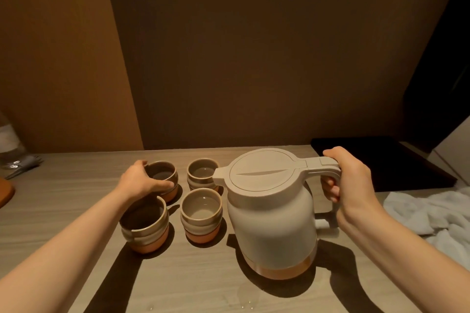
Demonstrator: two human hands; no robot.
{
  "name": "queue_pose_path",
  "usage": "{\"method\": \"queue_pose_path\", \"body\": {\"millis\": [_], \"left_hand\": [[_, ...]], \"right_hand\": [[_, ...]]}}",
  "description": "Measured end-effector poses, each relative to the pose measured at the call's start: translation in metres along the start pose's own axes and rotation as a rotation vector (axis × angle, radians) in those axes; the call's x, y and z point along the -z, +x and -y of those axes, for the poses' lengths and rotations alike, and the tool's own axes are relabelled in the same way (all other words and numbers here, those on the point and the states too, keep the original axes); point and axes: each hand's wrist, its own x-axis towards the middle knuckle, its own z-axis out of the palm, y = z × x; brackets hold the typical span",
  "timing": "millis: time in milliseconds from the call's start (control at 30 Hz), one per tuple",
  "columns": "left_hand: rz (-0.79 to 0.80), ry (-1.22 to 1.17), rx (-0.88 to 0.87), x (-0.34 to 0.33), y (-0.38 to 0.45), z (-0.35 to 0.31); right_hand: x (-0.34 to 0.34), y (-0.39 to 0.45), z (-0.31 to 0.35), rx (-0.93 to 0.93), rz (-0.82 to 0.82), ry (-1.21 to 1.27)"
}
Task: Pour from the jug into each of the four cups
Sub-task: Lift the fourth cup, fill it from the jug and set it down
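Head view: the jug [272,213] is stood upright on the table [203,287], its handle gripped by the closed right hand [352,180]. The far-left cup [162,178], one of four, is clasped by the left hand [142,180].

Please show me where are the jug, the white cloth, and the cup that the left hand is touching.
jug [272,221]: head view, on the side of its body.
white cloth [432,213]: head view, on its crumpled middle.
far-left cup [162,173]: head view, inside its opening; the left hand [141,180] holds its side.
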Motion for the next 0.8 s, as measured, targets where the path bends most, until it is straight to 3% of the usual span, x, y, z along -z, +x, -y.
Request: {"method": "queue_pose_path", "body": {"millis": [233,533,800], "left_hand": [[0.065,-0.014,0.062,-0.004,0.015,0.002],[-0.004,-0.021,0.062,-0.004,0.015,0.003],[-0.135,-0.237,-0.036,0.018,-0.003,-0.015]], "right_hand": [[-0.003,0.003,0.000,0.002,0.020,-0.007],[-0.004,0.003,0.000,0.013,0.015,-0.010],[0.005,-0.012,0.012,0.028,-0.004,-0.015]]}}
